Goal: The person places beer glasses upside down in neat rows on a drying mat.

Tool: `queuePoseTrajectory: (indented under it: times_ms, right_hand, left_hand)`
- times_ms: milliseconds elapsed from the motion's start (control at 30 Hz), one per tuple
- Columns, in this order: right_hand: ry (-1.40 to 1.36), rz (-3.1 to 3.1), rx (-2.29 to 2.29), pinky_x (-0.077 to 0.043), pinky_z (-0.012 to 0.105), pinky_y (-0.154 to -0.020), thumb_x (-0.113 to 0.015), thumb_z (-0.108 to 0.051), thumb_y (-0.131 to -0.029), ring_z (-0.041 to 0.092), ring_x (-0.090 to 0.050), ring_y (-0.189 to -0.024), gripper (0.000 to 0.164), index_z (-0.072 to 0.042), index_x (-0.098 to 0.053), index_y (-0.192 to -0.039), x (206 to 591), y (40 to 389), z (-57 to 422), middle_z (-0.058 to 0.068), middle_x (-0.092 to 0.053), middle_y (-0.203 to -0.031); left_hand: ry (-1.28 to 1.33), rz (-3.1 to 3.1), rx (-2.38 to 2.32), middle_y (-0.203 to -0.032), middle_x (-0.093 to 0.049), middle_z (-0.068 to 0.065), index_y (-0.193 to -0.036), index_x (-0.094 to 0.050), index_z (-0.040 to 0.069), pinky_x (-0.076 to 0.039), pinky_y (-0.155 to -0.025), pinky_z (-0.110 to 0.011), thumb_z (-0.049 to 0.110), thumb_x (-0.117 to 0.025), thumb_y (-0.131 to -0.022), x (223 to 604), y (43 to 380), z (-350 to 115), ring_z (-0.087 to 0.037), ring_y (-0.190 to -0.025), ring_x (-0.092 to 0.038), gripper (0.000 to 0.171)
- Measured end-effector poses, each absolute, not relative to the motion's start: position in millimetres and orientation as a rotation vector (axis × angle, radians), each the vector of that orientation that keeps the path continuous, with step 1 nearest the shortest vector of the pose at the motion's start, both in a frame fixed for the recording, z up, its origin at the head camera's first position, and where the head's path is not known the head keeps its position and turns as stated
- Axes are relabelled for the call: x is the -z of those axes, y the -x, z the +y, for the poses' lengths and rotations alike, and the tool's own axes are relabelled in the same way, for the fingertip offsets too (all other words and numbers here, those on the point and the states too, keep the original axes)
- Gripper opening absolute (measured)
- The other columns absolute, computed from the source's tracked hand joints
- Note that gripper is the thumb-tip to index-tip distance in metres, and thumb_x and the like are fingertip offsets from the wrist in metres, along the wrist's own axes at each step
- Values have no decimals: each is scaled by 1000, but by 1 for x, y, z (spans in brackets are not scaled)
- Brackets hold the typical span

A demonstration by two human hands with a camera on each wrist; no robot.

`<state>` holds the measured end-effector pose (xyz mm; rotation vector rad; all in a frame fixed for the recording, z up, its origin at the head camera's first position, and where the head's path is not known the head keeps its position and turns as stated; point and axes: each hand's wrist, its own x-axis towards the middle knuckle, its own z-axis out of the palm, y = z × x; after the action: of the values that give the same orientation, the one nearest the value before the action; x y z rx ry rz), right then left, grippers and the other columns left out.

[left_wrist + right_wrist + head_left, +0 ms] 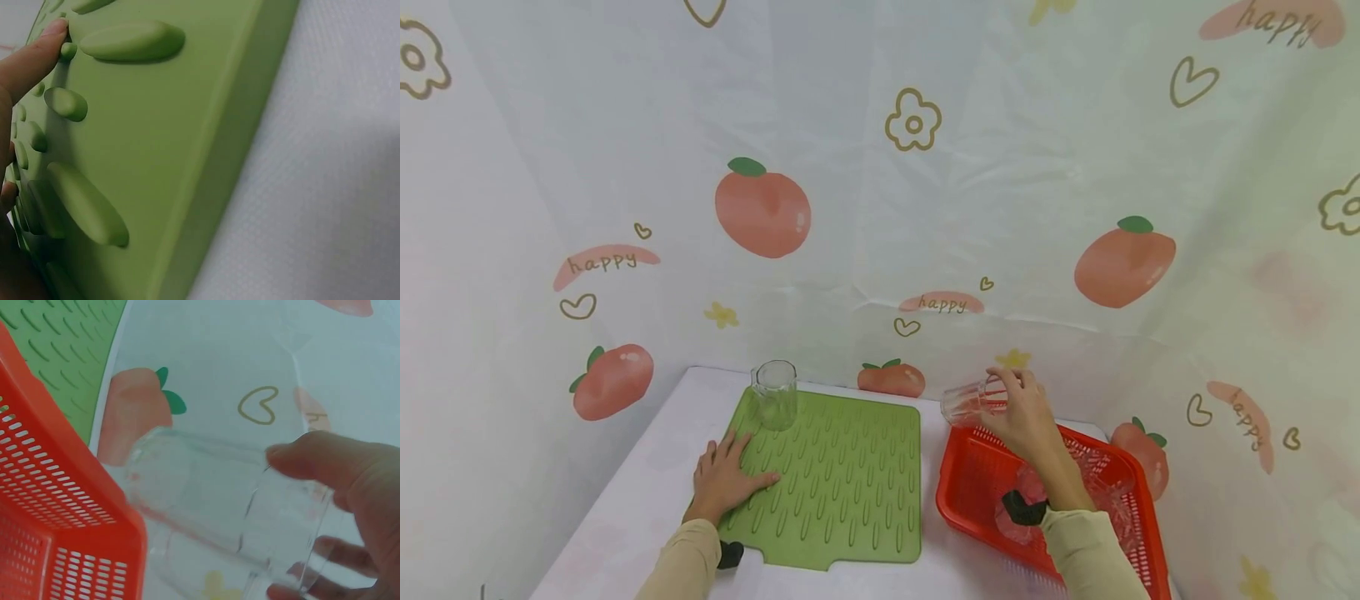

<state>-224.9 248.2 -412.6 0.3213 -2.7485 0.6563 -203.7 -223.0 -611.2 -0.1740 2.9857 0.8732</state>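
My right hand (1022,417) grips a clear glass mug (961,406) near its rim, above the far left corner of the red basket (951,500). In the right wrist view the mug (194,494) is tilted on its side, thumb and fingers around its open end. With fingers spread, my left hand (726,479) rests on the left edge of the green drying mat (842,475). A second clear glass mug (777,400) stands upright at the mat's far left corner, just beyond the left fingers. More clear glassware (1116,500) lies in the basket, partly hidden by my right arm.
Mat and basket lie side by side on a white-covered table (632,517), with a narrow gap between them. A white printed sheet (850,208) hangs behind the table and along its sides. The basket has raised, slotted walls.
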Motion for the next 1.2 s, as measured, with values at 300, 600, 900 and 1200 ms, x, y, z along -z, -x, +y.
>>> queuePoseTrajectory:
  times_ms: [300, 600, 900, 1200]
  right_hand:
    - [-442, -2551, -831, -59, 57, -89, -92, -19, -75, 40, -60, -111, 74, -9, -55, -139, 422, 228, 241, 21, -54, -130]
    - [-474, -2454, -1197, -60, 50, -89, -90, -10, -76, 46, -63, -118, 73, -8, -54, -140, 434, 231, 234, 21, -54, -128]
    - [-460, -2410, -1383, -61, 47, -90, -88, -11, -80, 40, -65, -119, 71, -9, -53, -142, 443, 232, 221, 19, -54, -138]
    - [-452, -2416, -1435, -60, 47, -94, -86, -16, -83, 39, -64, -124, 70, -14, -53, -144, 445, 233, 205, 14, -53, -142]
  left_hand:
    - [184, 2956, -836, -168, -15, -28, -159, -32, 6, -12, -118, -78, 68, -74, -78, 604, 202, -221, -62, -151, -6, 110]
    - [176, 2966, -858, -168, -14, -28, -159, -32, 6, -10, -118, -78, 68, -74, -77, 607, 205, -223, -62, -151, -5, 111]
    - [187, 2952, -843, -168, -14, -28, -159, -31, 6, -10, -118, -79, 69, -74, -78, 611, 203, -222, -62, -151, -4, 111]
    - [173, 3004, -849, -166, -19, -30, -158, -35, 5, -12, -118, -78, 68, -75, -77, 611, 204, -222, -63, -150, -8, 110]
